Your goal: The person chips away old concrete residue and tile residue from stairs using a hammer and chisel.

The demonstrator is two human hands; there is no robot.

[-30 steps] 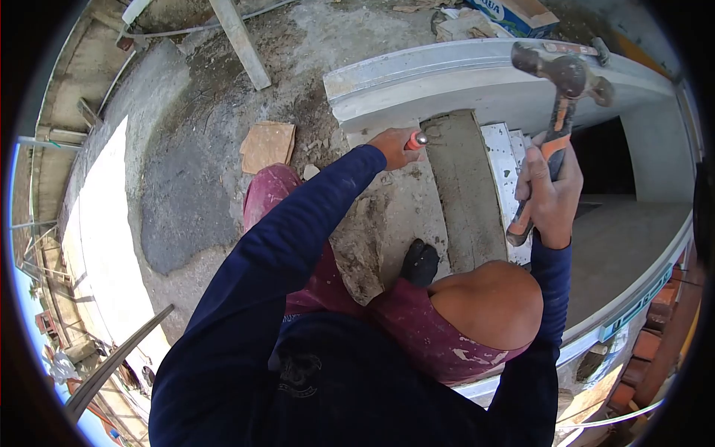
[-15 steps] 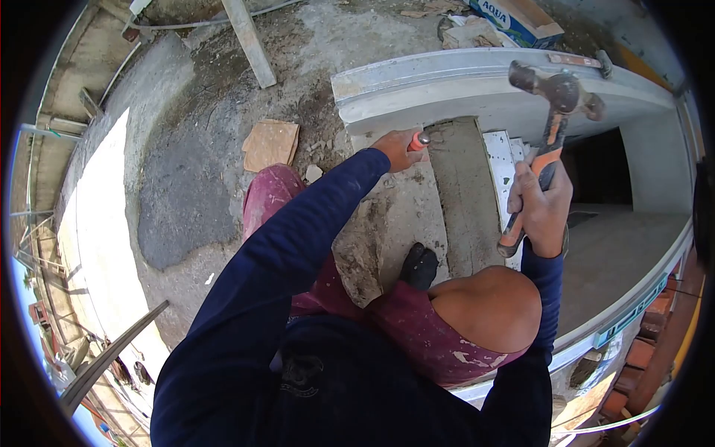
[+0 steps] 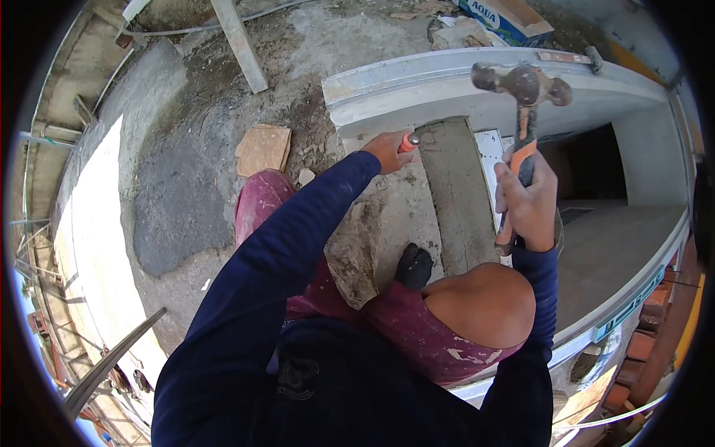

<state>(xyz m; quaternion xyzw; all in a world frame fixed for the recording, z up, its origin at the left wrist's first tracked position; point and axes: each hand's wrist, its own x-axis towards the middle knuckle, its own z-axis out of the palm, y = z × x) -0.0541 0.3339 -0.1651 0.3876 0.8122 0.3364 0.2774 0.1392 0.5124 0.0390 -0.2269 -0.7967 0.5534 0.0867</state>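
Note:
My left hand point(image 3: 386, 152) is closed around a chisel point(image 3: 409, 142) with an orange-red handle and a metal cap on its end. Its blade is hidden by the hand. Beneath it lies the pale concrete ledge point(image 3: 406, 212), beside a strip of grey mortar point(image 3: 465, 194). Over to the right, my right hand point(image 3: 530, 197) grips a ball-peen hammer point(image 3: 525, 123) by its orange and black handle. The worn metal head is raised, apart from the chisel. A white speckled strip point(image 3: 489, 153) shows just left of the right hand.
A curved pale beam point(image 3: 402, 89) runs beyond the hands. To the right drops a recess with a dark opening point(image 3: 593, 167). A brown paper piece point(image 3: 263, 150) lies on rough concrete at left. Further off are a wooden post point(image 3: 240, 46) and an Aqua box point(image 3: 506, 22).
The hammer has turned in my right hand, its head swinging leftward and its handle now more upright. My left hand keeps its hold on the chisel. The whole view has shifted slightly.

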